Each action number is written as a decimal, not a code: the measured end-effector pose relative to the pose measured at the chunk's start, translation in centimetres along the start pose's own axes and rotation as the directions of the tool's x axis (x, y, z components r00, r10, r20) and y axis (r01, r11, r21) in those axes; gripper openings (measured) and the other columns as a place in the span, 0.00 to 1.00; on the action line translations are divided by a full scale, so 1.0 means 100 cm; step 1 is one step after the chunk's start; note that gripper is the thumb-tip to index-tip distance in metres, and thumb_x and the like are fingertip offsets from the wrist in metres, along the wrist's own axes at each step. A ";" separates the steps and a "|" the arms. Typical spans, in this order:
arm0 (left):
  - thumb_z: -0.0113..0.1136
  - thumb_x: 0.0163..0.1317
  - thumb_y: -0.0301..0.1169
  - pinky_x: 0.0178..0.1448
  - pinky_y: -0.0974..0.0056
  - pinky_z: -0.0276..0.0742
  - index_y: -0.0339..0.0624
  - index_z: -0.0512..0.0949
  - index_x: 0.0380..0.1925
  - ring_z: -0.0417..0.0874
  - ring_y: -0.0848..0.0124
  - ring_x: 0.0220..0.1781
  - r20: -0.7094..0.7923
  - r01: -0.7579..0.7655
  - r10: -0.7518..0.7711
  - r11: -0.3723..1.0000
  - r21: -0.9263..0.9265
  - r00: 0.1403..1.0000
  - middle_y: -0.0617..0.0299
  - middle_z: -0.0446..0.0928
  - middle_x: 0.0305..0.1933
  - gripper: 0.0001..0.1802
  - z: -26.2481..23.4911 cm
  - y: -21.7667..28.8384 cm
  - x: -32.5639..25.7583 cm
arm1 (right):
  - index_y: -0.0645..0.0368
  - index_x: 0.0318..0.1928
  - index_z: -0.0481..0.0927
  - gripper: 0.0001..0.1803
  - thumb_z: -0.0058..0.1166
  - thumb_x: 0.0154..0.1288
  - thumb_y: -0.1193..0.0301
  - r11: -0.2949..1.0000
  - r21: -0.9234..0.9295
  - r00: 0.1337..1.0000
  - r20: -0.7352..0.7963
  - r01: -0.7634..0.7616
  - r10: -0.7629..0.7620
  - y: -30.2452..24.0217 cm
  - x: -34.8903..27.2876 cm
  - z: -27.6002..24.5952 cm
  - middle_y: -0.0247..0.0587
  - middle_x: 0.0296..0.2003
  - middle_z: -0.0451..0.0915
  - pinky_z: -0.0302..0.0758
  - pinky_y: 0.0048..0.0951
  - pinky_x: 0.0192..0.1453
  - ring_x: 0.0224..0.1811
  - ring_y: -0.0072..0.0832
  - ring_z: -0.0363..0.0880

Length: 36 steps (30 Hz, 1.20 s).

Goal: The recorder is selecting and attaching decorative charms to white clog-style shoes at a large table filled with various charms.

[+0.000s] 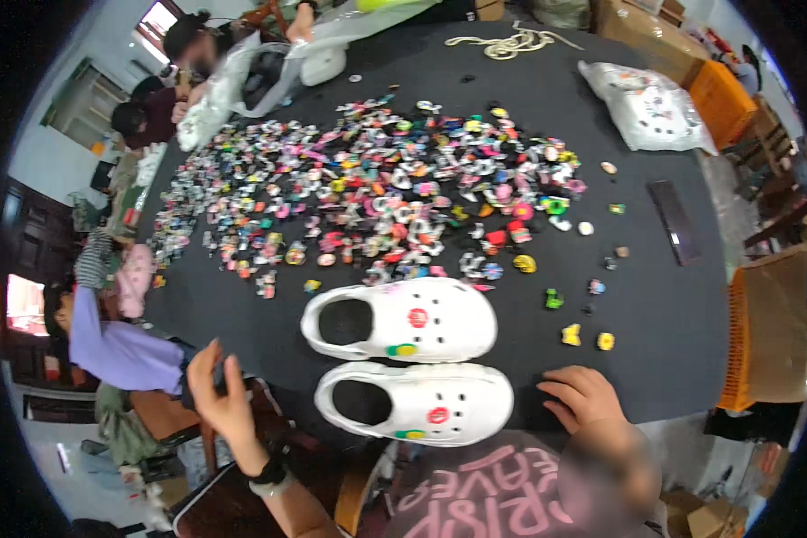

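Observation:
A pair of white clogs lies side by side on the dark table, toes to the right: the far clog (462, 318) and the near clog (480, 403). Each bears a red round charm and a green-and-yellow one on its upper. My left hand (221, 399) is raised left of the near clog, fingers apart, holding nothing. To the right of that clog my right hand (587, 394) rests by the table's near edge, fingers stretched out and apart from the shoe. Beyond the clogs spreads a big heap of small colourful shoe charms (394, 193).
Loose charms, including a yellow one (606, 341) and a green one (554, 298), dot the table's right side. A dark flat bar (672, 222) and a bagged white clog (650, 108) lie beyond. Cord (516, 42) is at the back. Other people sit along the left, one in a purple sleeve (125, 345).

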<state>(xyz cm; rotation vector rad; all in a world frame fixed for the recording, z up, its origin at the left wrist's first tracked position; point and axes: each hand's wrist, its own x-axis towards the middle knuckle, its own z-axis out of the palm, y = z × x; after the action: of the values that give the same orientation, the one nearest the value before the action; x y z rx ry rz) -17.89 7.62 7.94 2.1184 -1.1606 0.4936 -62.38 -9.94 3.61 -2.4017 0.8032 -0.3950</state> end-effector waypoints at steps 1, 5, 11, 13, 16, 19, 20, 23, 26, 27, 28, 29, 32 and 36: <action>0.62 0.61 0.21 0.56 0.63 0.72 0.36 0.80 0.49 0.78 0.67 0.49 0.050 0.026 -0.026 1.000 -0.016 0.998 0.57 0.78 0.48 0.15 0.004 0.005 0.014 | 0.55 0.47 0.80 0.18 0.64 0.53 0.73 0.999 -0.029 1.000 0.010 -0.012 0.012 0.001 -0.003 0.006 0.40 0.50 0.79 0.73 0.39 0.54 0.52 0.39 0.77; 0.66 0.56 0.25 0.57 0.55 0.72 0.39 0.82 0.45 0.80 0.54 0.50 0.250 -0.206 0.206 0.978 -0.029 0.946 0.51 0.80 0.45 0.16 0.040 0.004 0.064 | 0.55 0.47 0.80 0.19 0.65 0.51 0.74 0.998 0.026 0.997 -0.036 -0.063 0.064 0.009 -0.013 0.017 0.41 0.52 0.78 0.71 0.41 0.56 0.55 0.39 0.76; 0.66 0.56 0.30 0.57 0.54 0.73 0.38 0.81 0.46 0.79 0.53 0.52 0.462 -0.426 0.434 0.896 -0.129 0.773 0.51 0.80 0.49 0.17 0.114 0.005 0.126 | 0.54 0.41 0.80 0.18 0.63 0.47 0.79 0.999 -0.018 0.988 -0.150 0.033 -0.036 0.020 -0.011 0.034 0.38 0.49 0.80 0.72 0.40 0.50 0.50 0.37 0.79; 0.64 0.60 0.32 0.64 0.55 0.69 0.36 0.78 0.52 0.76 0.53 0.61 0.544 -0.445 0.436 0.887 -0.126 0.717 0.50 0.76 0.59 0.21 0.144 0.005 0.142 | 0.54 0.40 0.80 0.17 0.63 0.46 0.80 0.999 -0.025 0.985 -0.167 0.031 -0.035 0.023 -0.011 0.038 0.38 0.48 0.81 0.72 0.39 0.49 0.49 0.37 0.80; 0.65 0.58 0.32 0.60 0.53 0.72 0.39 0.78 0.52 0.77 0.53 0.57 0.509 -0.489 0.499 0.856 -0.167 0.701 0.54 0.76 0.58 0.21 0.187 0.001 0.157 | 0.53 0.39 0.79 0.17 0.61 0.45 0.81 0.998 -0.057 0.986 -0.166 0.012 -0.021 0.022 -0.011 0.038 0.37 0.46 0.81 0.72 0.39 0.46 0.47 0.36 0.80; 0.63 0.60 0.30 0.59 0.55 0.73 0.39 0.79 0.50 0.78 0.53 0.56 0.477 -0.492 0.519 0.849 -0.193 0.709 0.53 0.76 0.57 0.18 0.218 -0.001 0.163 | 0.53 0.38 0.79 0.16 0.61 0.45 0.81 0.998 -0.056 0.989 -0.146 -0.012 0.004 0.024 -0.014 0.039 0.35 0.46 0.81 0.72 0.39 0.46 0.46 0.35 0.80; 0.62 0.60 0.28 0.57 0.56 0.74 0.39 0.80 0.49 0.78 0.53 0.54 0.524 -0.398 0.462 0.886 -0.237 0.716 0.53 0.76 0.55 0.16 0.226 -0.005 0.165 | 0.53 0.37 0.79 0.16 0.61 0.45 0.81 0.998 -0.058 0.991 -0.133 -0.025 0.018 0.024 -0.014 0.040 0.35 0.46 0.81 0.72 0.39 0.46 0.46 0.34 0.80; 0.61 0.59 0.23 0.48 0.61 0.77 0.39 0.81 0.44 0.81 0.58 0.44 0.511 -0.263 0.408 0.906 -0.333 0.757 0.54 0.77 0.44 0.12 0.246 -0.015 0.163 | 0.52 0.37 0.79 0.16 0.62 0.44 0.81 0.998 -0.059 0.993 -0.112 -0.035 0.028 0.026 -0.016 0.039 0.34 0.46 0.81 0.71 0.39 0.46 0.46 0.34 0.80; 0.67 0.55 0.25 0.40 0.65 0.77 0.37 0.82 0.38 0.81 0.67 0.33 0.607 0.011 0.205 0.943 -0.332 0.768 0.56 0.80 0.34 0.10 0.246 -0.026 0.167 | 0.52 0.37 0.79 0.17 0.62 0.44 0.81 0.997 -0.070 0.994 -0.106 -0.038 0.030 0.027 -0.015 0.039 0.34 0.46 0.81 0.71 0.39 0.45 0.46 0.33 0.80; 0.67 0.55 0.25 0.40 0.65 0.77 0.37 0.82 0.38 0.81 0.67 0.33 0.610 0.016 0.199 0.945 -0.328 0.767 0.56 0.80 0.34 0.10 0.243 -0.032 0.168 | 0.52 0.37 0.79 0.17 0.62 0.44 0.81 0.997 -0.067 0.994 -0.101 -0.036 0.029 0.027 -0.015 0.038 0.34 0.46 0.81 0.71 0.39 0.45 0.46 0.33 0.80; 0.68 0.54 0.25 0.39 0.68 0.77 0.37 0.83 0.37 0.81 0.70 0.32 0.614 0.001 0.158 0.968 -0.250 0.773 0.59 0.80 0.33 0.10 0.240 -0.039 0.170 | 0.52 0.38 0.79 0.17 0.61 0.44 0.81 0.998 -0.063 0.994 -0.104 -0.030 0.023 0.027 -0.014 0.038 0.34 0.46 0.81 0.71 0.39 0.45 0.46 0.34 0.80; 0.70 0.54 0.25 0.38 0.70 0.76 0.37 0.83 0.36 0.80 0.74 0.31 0.615 -0.013 0.117 0.985 -0.170 0.780 0.61 0.81 0.31 0.10 0.235 -0.046 0.170 | 0.52 0.38 0.79 0.17 0.61 0.44 0.81 0.998 -0.059 0.994 -0.108 -0.022 0.015 0.027 -0.014 0.037 0.34 0.46 0.81 0.71 0.39 0.44 0.46 0.34 0.80; 0.71 0.55 0.30 0.35 0.68 0.75 0.35 0.83 0.34 0.80 0.73 0.28 0.489 0.023 0.059 0.987 -0.158 0.870 0.56 0.82 0.32 0.10 0.216 -0.067 0.171 | 0.53 0.38 0.79 0.18 0.61 0.43 0.81 0.997 -0.073 0.995 -0.104 -0.011 0.004 0.026 -0.012 0.037 0.35 0.46 0.80 0.71 0.39 0.44 0.46 0.35 0.80; 0.64 0.62 0.25 0.38 0.71 0.76 0.31 0.81 0.43 0.81 0.76 0.34 0.558 0.481 -0.136 0.693 -0.537 0.819 0.55 0.85 0.41 0.11 0.178 -0.047 0.157 | 0.53 0.38 0.79 0.18 0.61 0.43 0.81 0.998 -0.061 0.994 -0.108 0.007 -0.013 0.025 -0.009 0.037 0.35 0.46 0.80 0.71 0.39 0.44 0.46 0.35 0.80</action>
<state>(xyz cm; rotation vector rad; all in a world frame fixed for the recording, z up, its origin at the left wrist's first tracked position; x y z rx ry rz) -5.30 -12.44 3.03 1.7540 -0.9677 -0.5929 -62.61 -9.40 -0.92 -2.4583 0.8625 -0.5159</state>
